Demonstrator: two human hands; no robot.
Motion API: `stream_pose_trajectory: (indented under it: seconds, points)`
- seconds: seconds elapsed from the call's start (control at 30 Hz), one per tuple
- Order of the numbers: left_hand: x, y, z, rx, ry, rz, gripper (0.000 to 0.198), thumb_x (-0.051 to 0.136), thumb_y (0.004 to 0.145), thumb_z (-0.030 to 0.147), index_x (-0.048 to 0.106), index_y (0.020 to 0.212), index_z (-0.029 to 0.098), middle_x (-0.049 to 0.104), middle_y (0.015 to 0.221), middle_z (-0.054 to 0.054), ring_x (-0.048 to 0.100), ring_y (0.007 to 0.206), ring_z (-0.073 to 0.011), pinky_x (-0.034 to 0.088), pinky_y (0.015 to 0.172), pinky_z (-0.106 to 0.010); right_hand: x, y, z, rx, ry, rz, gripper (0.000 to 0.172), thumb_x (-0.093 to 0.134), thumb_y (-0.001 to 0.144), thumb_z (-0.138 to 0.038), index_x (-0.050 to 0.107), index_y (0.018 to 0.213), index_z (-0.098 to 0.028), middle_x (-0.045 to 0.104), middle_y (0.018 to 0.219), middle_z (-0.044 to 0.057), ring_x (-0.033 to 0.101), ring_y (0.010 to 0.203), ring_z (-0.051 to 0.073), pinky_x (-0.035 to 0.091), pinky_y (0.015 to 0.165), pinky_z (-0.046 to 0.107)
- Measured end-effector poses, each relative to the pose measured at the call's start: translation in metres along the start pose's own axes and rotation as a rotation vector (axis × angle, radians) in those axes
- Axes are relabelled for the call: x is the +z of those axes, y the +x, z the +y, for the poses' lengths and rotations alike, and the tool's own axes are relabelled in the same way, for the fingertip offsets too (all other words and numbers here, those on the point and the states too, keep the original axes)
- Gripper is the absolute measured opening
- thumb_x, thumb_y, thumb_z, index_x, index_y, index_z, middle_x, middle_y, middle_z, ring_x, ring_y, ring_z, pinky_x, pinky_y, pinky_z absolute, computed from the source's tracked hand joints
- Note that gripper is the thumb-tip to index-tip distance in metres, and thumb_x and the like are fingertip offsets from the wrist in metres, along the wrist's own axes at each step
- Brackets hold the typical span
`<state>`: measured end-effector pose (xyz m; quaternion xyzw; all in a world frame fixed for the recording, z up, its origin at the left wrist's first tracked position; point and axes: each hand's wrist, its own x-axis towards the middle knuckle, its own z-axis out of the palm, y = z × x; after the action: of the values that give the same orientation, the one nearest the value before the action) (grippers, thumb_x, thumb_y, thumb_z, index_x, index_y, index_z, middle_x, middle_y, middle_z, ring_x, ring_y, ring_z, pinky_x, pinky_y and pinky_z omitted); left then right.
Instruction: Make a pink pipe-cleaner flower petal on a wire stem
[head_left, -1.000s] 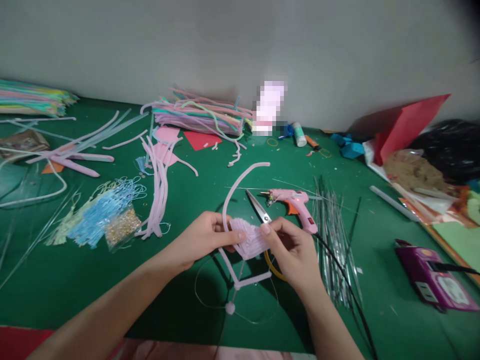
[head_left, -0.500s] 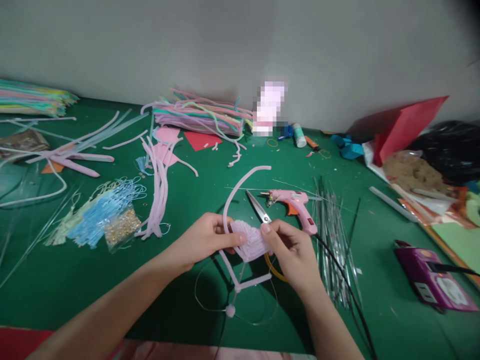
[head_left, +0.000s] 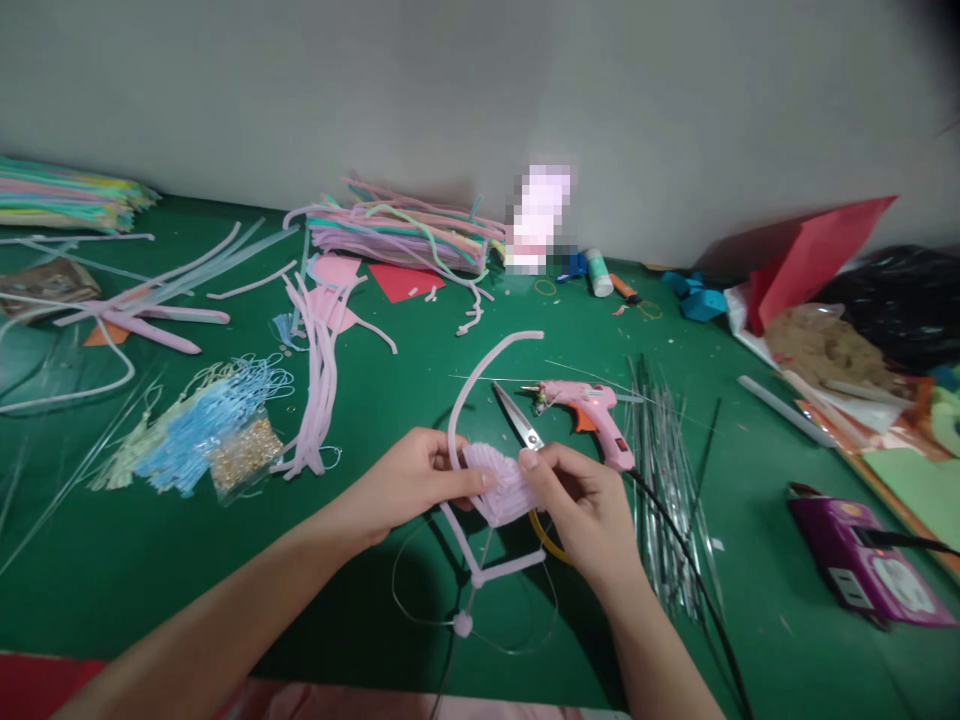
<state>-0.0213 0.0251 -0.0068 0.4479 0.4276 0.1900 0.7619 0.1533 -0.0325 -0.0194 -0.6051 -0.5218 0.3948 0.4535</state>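
Both my hands hold a pink pipe-cleaner craft piece (head_left: 501, 484) just above the green table. My left hand (head_left: 409, 478) pinches its left side, thumb on top. My right hand (head_left: 581, 500) pinches its right edge with thumb and forefinger. A long curved pink pipe cleaner (head_left: 480, 375) arcs up from the piece, and a thin pink frame (head_left: 491, 570) with a small pompom (head_left: 463, 624) hangs below it. Scissors (head_left: 517, 418) with yellow handles lie under my right hand. A pink hot glue gun (head_left: 589, 405) rests just beyond.
Metal wires (head_left: 664, 450) lie right of the glue gun. A purple device (head_left: 862, 555) sits at the right. Pipe-cleaner bundles (head_left: 397, 232) line the wall. Blue tassels (head_left: 206, 420), a bead bag (head_left: 244, 452), pink strips (head_left: 319, 385) lie left. Red paper (head_left: 814, 250) stands at back right.
The craft piece and both hands have shifted very slightly downward; the grip on it is the same.
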Motion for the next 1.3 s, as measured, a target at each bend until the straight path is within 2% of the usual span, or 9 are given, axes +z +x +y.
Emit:
stream_pose_trajectory:
  seconds: [0.13,0.4,0.6,0.9,1.13,1.3]
  points:
    - [0.0014,-0.0012,0.0021,-0.003,-0.029,0.004,0.02,0.079,0.067,0.028,0.067,0.071,0.013,0.069,0.069,-0.001,0.063,0.065,-0.0127,0.048,0.067,-0.023,0.0001,-0.0003,0.0021,-0.005,-0.036,-0.014,0.031,0.062,0.082,-0.042,0.058,0.062,-0.019,0.05,0.056,-0.001,0.041,0.052,0.013,0.034,0.048,0.027]
    - [0.0022,-0.0019,0.0019,-0.012,-0.007,-0.024,0.025,0.079,0.066,0.032,0.067,0.075,0.012,0.069,0.07,-0.003,0.063,0.067,-0.0144,0.049,0.067,-0.024,-0.0009,0.0005,-0.0015,-0.063,0.043,-0.036,0.031,0.059,0.086,-0.038,0.055,0.062,-0.02,0.05,0.062,0.0,0.043,0.056,0.013,0.036,0.053,0.027]
    - [0.0014,-0.0024,0.0028,0.006,-0.006,-0.016,0.021,0.077,0.068,0.029,0.067,0.076,0.012,0.068,0.07,-0.002,0.062,0.067,-0.0139,0.047,0.067,-0.024,0.0028,0.0009,0.0012,0.028,-0.013,-0.066,0.037,0.055,0.086,-0.047,0.052,0.062,-0.018,0.041,0.056,-0.004,0.035,0.052,0.011,0.03,0.048,0.024]
    - [0.0026,-0.0036,0.0031,-0.008,-0.016,-0.022,0.018,0.076,0.07,0.026,0.066,0.074,0.012,0.066,0.068,-0.001,0.06,0.066,-0.0123,0.047,0.065,-0.022,0.0027,0.0008,-0.0031,-0.059,-0.068,-0.049,0.035,0.055,0.087,-0.039,0.054,0.061,-0.017,0.048,0.058,-0.002,0.04,0.054,0.011,0.033,0.052,0.024]
    - [0.0007,-0.0021,0.002,0.003,-0.038,-0.016,0.018,0.076,0.07,0.025,0.065,0.073,0.011,0.065,0.068,0.0,0.06,0.065,-0.0112,0.046,0.063,-0.02,0.004,0.0014,0.0027,0.009,-0.102,-0.014,0.029,0.06,0.084,-0.042,0.058,0.068,-0.017,0.05,0.058,-0.003,0.04,0.053,0.011,0.032,0.048,0.023]
    - [0.0025,-0.0029,0.002,-0.002,-0.025,-0.013,0.016,0.076,0.07,0.023,0.064,0.071,0.012,0.064,0.066,0.001,0.06,0.064,-0.0106,0.046,0.062,-0.02,0.0037,0.0012,0.0025,-0.013,-0.089,-0.008,0.026,0.06,0.084,-0.04,0.059,0.071,-0.018,0.053,0.063,-0.002,0.043,0.056,0.011,0.035,0.053,0.023]
